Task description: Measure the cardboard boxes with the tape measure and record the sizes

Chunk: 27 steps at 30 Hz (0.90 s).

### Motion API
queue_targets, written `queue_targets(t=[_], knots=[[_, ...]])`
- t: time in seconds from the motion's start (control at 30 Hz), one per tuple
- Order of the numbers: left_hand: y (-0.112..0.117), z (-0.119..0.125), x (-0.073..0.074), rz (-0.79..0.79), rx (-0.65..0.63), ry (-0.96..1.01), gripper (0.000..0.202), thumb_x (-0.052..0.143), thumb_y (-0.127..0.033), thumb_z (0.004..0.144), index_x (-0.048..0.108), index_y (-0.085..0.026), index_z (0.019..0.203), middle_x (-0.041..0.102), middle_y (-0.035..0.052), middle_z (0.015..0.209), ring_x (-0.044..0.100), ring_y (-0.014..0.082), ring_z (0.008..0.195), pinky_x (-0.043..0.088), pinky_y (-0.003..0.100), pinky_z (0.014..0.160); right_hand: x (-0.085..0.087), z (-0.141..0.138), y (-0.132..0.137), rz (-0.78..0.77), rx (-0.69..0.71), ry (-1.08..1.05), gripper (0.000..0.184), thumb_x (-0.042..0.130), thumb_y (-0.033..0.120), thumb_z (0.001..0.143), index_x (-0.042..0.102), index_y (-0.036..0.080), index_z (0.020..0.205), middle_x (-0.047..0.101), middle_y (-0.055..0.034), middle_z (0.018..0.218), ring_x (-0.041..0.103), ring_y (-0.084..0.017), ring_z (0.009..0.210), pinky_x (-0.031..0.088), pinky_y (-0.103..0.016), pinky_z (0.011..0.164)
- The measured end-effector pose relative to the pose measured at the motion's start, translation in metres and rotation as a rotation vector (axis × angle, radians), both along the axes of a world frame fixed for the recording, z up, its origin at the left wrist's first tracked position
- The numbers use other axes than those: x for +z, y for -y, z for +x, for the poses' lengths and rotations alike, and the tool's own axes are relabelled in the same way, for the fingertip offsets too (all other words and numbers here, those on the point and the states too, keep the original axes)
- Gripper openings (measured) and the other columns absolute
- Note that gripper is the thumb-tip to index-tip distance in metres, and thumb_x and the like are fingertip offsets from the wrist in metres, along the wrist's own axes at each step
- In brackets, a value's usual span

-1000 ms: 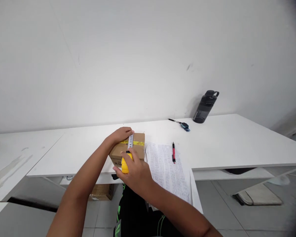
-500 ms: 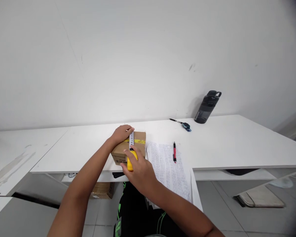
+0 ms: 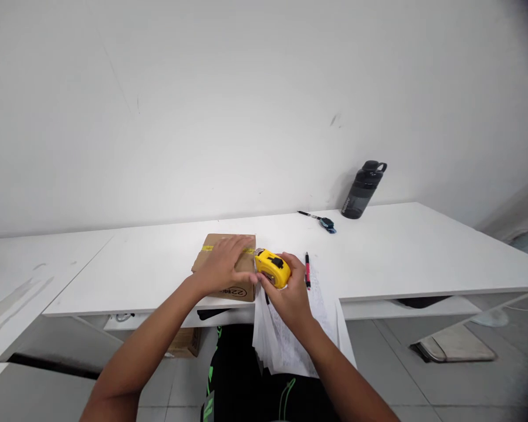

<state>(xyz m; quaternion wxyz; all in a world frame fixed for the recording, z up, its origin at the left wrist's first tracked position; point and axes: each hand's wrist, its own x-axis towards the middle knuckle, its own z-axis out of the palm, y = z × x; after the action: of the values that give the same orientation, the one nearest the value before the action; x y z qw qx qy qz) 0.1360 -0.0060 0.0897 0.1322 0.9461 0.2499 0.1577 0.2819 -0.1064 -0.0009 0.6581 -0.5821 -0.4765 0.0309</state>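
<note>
A small cardboard box (image 3: 211, 241) with yellow tape across its top sits at the front edge of the white table. My left hand (image 3: 222, 268) lies over the top of the box, fingers stretched out toward its right side, thumb apart. In my right hand (image 3: 293, 290) is a yellow tape measure (image 3: 273, 268), held just right of the box above the papers. Its blade is mostly out of sight; only a short bit shows at the mouth by the box. Handwritten papers (image 3: 290, 346) lie under my right hand and hang over the table edge.
A red and black pen (image 3: 307, 271) lies on the papers. Farther back are a dark pen with a strap (image 3: 308, 214), a small dark object (image 3: 327, 224) and a dark water bottle (image 3: 361, 192) by the wall. Another carton (image 3: 185, 343) stands below the table.
My right hand has lifted the tape measure off the box top and moved it to the right side, with the blade drawn in. My left hand has slid nearer over the box.
</note>
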Motion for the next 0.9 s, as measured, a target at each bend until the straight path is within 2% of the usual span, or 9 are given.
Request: queue_targets(t=[0.07, 0.13, 0.3, 0.47, 0.53, 0.6, 0.7, 0.8, 0.9], knots=[[-0.012, -0.015, -0.008, 0.077, 0.038, -0.156, 0.111, 0.065, -0.078, 0.06, 0.029, -0.024, 0.15, 0.028, 0.0147, 0.156, 0.021, 0.0395, 0.144, 0.012, 0.058, 0.115, -0.003, 0.01, -0.005, -0.037, -0.006, -0.054, 0.062, 0.074, 0.041, 0.074, 0.043, 0.021, 0.124, 0.059, -0.0107, 0.115, 0.062, -0.025, 0.104, 0.054, -0.041, 0.086], [-0.023, -0.039, -0.01, 0.082, 0.074, -0.172, 0.109, 0.064, -0.078, 0.062, 0.026, -0.028, 0.152, 0.023, 0.0116, 0.159, 0.018, 0.0398, 0.145, 0.008, 0.06, 0.116, -0.001, 0.021, -0.01, -0.077, 0.038, -0.028, 0.06, 0.074, 0.042, 0.075, 0.045, 0.022, 0.124, 0.059, -0.0102, 0.115, 0.062, -0.025, 0.103, 0.053, -0.042, 0.086], [-0.042, -0.11, -0.027, -0.21, 0.284, 0.436, 0.095, 0.061, -0.069, 0.074, 0.028, -0.026, 0.151, 0.038, 0.0104, 0.153, 0.038, 0.0355, 0.137, 0.035, 0.048, 0.111, 0.025, 0.032, -0.026, -0.064, 0.308, 0.192, 0.049, 0.065, 0.037, 0.084, 0.05, 0.028, 0.129, 0.057, -0.0083, 0.122, 0.057, -0.024, 0.112, 0.047, -0.042, 0.098], [-0.032, -0.152, -0.082, -0.379, 0.464, 0.922, 0.11, 0.059, -0.079, 0.066, 0.029, -0.014, 0.15, 0.046, 0.0196, 0.145, 0.045, 0.0357, 0.132, 0.036, 0.047, 0.111, 0.068, -0.01, -0.072, -0.08, 0.617, 0.373, 0.049, 0.054, 0.033, 0.091, 0.041, 0.033, 0.138, 0.049, -0.0077, 0.132, 0.052, -0.023, 0.12, 0.045, -0.042, 0.1], [-0.024, -0.156, -0.101, -0.371, 0.516, 0.973, 0.108, 0.059, -0.08, 0.065, 0.033, -0.015, 0.147, 0.042, 0.0197, 0.148, 0.041, 0.0343, 0.135, 0.031, 0.045, 0.114, 0.084, -0.038, -0.096, -0.147, 0.746, 0.483, 0.053, 0.051, 0.035, 0.092, 0.034, 0.032, 0.143, 0.048, -0.0086, 0.133, 0.053, -0.024, 0.118, 0.047, -0.042, 0.097], [-0.017, -0.154, -0.109, -0.426, 0.539, 1.053, 0.09, 0.041, -0.081, 0.077, 0.039, -0.019, 0.143, 0.041, 0.0162, 0.149, 0.039, 0.0296, 0.138, 0.03, 0.043, 0.114, 0.096, -0.065, -0.117, -0.226, 0.849, 0.602, 0.06, 0.049, 0.037, 0.092, 0.025, 0.03, 0.147, 0.048, -0.0099, 0.135, 0.056, -0.025, 0.113, 0.048, -0.043, 0.093], [-0.013, -0.149, -0.095, -0.514, 0.682, 1.184, 0.072, 0.023, -0.072, 0.089, 0.046, -0.022, 0.135, 0.051, 0.0142, 0.141, 0.047, 0.0257, 0.131, 0.039, 0.042, 0.104, 0.101, -0.097, -0.138, -0.285, 0.929, 0.745, 0.065, 0.049, 0.038, 0.092, 0.019, 0.028, 0.149, 0.047, -0.0111, 0.138, 0.057, -0.027, 0.111, 0.048, -0.045, 0.092], [-0.015, -0.151, -0.061, -0.453, 0.832, 1.122, 0.058, 0.034, -0.066, 0.09, 0.058, -0.018, 0.113, 0.065, 0.0123, 0.113, 0.059, 0.0246, 0.108, 0.045, 0.039, 0.091, 0.096, -0.111, -0.146, -0.216, 0.928, 0.789, 0.063, 0.048, 0.036, 0.092, 0.019, 0.027, 0.148, 0.045, -0.0124, 0.141, 0.054, -0.029, 0.118, 0.046, -0.047, 0.094], [-0.017, -0.157, -0.028, -0.388, 0.783, 0.968, 0.046, 0.045, -0.062, 0.087, 0.06, -0.018, 0.084, 0.063, 0.0045, 0.084, 0.058, 0.0198, 0.085, 0.044, 0.033, 0.081, 0.093, -0.111, -0.144, -0.107, 0.909, 0.776, 0.063, 0.047, 0.036, 0.092, 0.019, 0.026, 0.147, 0.044, -0.0142, 0.14, 0.053, -0.029, 0.12, 0.047, -0.047, 0.094]])
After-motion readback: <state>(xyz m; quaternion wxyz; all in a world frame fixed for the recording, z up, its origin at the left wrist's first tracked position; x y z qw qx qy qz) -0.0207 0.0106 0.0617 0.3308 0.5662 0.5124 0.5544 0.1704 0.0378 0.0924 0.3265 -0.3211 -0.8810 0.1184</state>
